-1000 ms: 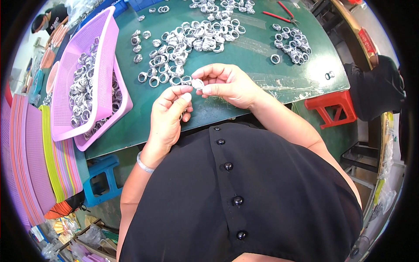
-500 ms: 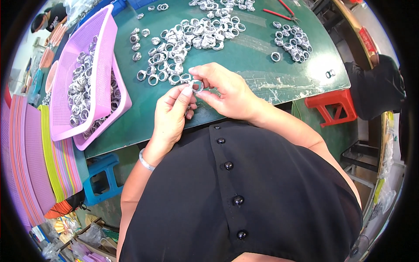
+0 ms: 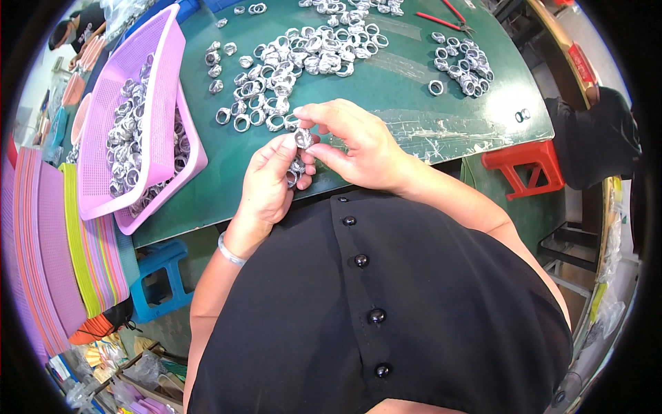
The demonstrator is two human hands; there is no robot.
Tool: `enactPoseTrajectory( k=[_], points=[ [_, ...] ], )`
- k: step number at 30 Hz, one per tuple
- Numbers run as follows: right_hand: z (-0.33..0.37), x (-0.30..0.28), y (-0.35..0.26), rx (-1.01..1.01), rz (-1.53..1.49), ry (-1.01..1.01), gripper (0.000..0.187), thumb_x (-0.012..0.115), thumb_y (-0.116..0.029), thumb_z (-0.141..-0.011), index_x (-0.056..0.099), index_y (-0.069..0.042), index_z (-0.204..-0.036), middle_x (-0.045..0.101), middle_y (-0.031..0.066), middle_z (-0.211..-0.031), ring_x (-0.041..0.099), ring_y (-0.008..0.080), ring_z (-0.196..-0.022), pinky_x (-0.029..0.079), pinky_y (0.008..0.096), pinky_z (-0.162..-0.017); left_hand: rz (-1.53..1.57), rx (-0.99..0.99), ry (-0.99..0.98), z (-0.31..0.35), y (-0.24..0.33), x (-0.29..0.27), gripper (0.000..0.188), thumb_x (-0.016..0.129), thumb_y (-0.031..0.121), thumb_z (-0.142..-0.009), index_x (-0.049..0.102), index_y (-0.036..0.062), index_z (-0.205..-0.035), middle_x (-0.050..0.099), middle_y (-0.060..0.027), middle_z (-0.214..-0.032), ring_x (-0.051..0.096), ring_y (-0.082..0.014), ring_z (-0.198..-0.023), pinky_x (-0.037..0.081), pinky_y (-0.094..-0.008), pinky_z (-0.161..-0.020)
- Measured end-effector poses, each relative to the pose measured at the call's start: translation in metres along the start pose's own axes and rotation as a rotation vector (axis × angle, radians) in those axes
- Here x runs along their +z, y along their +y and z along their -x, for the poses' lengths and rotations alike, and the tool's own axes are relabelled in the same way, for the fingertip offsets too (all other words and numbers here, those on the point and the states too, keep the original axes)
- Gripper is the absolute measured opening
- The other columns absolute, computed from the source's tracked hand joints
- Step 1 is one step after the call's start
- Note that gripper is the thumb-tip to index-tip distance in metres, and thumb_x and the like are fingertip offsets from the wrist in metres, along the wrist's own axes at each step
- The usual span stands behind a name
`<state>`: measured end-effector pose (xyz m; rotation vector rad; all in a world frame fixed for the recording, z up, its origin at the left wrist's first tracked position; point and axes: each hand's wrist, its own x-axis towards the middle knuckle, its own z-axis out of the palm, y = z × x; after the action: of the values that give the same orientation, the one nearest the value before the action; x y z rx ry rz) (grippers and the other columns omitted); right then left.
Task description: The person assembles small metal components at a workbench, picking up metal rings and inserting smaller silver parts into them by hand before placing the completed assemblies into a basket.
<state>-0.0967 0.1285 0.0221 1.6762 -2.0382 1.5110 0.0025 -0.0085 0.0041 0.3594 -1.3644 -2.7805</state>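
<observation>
Between the fingertips of both hands, near the table's front edge, is a silver-grey metal ring (image 3: 303, 139), its ornamented face turned up. My left hand (image 3: 265, 181) is closed, pinching this ring with the thumb, while more rings (image 3: 292, 179) sit in its curled fingers. My right hand (image 3: 362, 143) reaches in from the right, thumb and forefinger curved round the same ring; the thumb tip is at its side. Just beyond the hands lies a large heap of similar rings (image 3: 314, 52) on the green table (image 3: 386, 90).
A second group of rings (image 3: 469, 69) lies to the right, near red-handled pliers (image 3: 448, 19). Two small rings (image 3: 522, 115) lie by the right edge. Ring-filled purple baskets (image 3: 169, 41) stand at left, above stacked colourful baskets (image 3: 62, 241). Red (image 3: 527, 169) and blue (image 3: 162, 283) stools flank the table.
The pinched ring has turned from showing its open hole to showing its ornamented face. My left fingers have shifted, so the other rings in that hand show more. The heaps have not moved.
</observation>
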Motion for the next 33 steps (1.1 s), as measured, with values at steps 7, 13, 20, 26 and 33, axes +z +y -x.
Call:
enactPoseTrajectory(
  k=[7,13,20,26,33],
  points=[
    [-0.001,-0.001,-0.004,0.049,-0.049,0.019,0.042,0.063,-0.003,-0.07,0.05,-0.004,-0.111,0.057,0.0108,-0.091,0.056,0.0278,-0.081,0.045,0.0353,-0.073,0.059,-0.091,0.006,0.001,0.004,0.001,0.025,0.039,0.02,-0.093,0.054,0.0001,-0.092,0.054,-0.0035,-0.07,0.05,-0.0103,-0.059,0.038,-0.0207,-0.047],
    [0.0,0.001,-0.002,0.095,-0.118,0.007,0.04,0.059,0.003,-0.075,0.051,-0.004,-0.113,0.057,0.0085,-0.096,0.056,0.0167,-0.075,0.047,0.0273,-0.065,0.279,-0.236,-0.087,-0.001,0.003,-0.006,0.024,0.04,0.022,-0.092,0.052,0.002,-0.094,0.052,-0.0044,-0.074,0.049,-0.0134,-0.063,0.037,-0.0215,-0.047],
    [0.001,-0.002,-0.003,0.045,-0.16,-0.028,0.038,0.051,0.006,-0.076,0.051,-0.005,-0.113,0.057,0.0093,-0.094,0.056,0.0215,-0.08,0.046,0.0303,-0.07,0.248,-0.141,-0.153,0.001,-0.001,-0.005,0.029,0.043,0.027,-0.091,0.052,0.0008,-0.102,0.052,-0.0043,-0.081,0.049,-0.0132,-0.068,0.038,-0.0208,-0.05],
    [0.002,-0.008,-0.001,0.02,-0.154,-0.029,0.038,0.049,0.008,-0.076,0.052,-0.005,-0.111,0.058,0.0092,-0.091,0.055,0.0225,-0.083,0.045,0.031,-0.072,0.057,0.031,-0.123,0.001,-0.003,-0.003,0.028,0.044,0.025,-0.092,0.052,-0.0004,-0.102,0.052,-0.0031,-0.079,0.049,-0.0101,-0.067,0.038,-0.0204,-0.052],
    [0.003,-0.01,-0.001,0.034,-0.135,-0.045,0.037,0.047,0.011,-0.077,0.053,-0.004,-0.111,0.059,0.0095,-0.093,0.057,0.0212,-0.085,0.046,0.0292,-0.074,-0.118,0.122,-0.048,0.001,-0.005,0.0,0.027,0.044,0.024,-0.093,0.053,-0.0004,-0.099,0.051,-0.0018,-0.076,0.048,-0.0084,-0.066,0.038,-0.02,-0.052]
  ],
)
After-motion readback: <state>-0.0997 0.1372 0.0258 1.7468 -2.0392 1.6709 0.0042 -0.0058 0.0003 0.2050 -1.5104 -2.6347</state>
